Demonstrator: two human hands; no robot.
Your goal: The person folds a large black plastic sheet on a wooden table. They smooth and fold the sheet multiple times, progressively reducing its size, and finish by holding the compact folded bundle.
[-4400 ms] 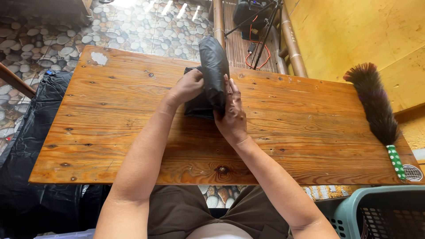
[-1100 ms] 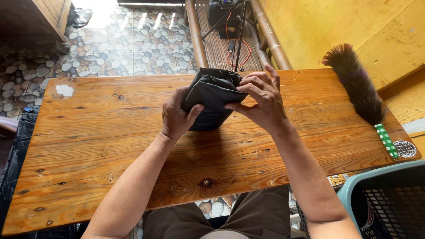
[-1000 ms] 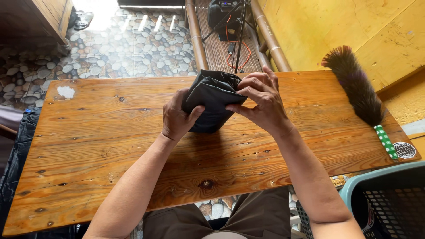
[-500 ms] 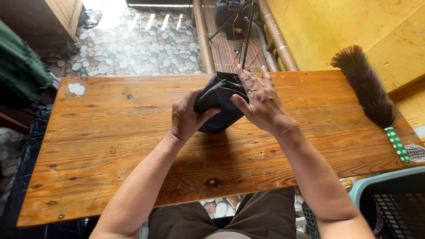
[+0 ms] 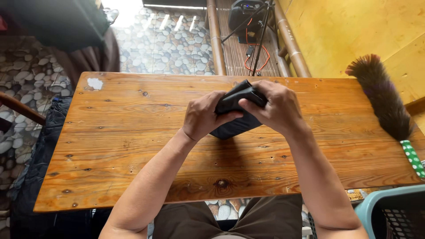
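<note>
Your left hand [image 5: 204, 118] curls tight around the near left side of the folded black cloth bundle [image 5: 237, 113], held over the middle of the knotty brown wooden table [image 5: 133, 132]. Your right hand [image 5: 276, 108] clamps its top right edge. Far right on the table lies a dark feather duster [image 5: 383, 99].

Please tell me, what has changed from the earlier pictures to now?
The dark folded cloth, earlier held up tall, is now folded smaller and lower over the wooden table. The left hand and right hand keep their grip on it. The feather duster stayed at the table's right end.
</note>
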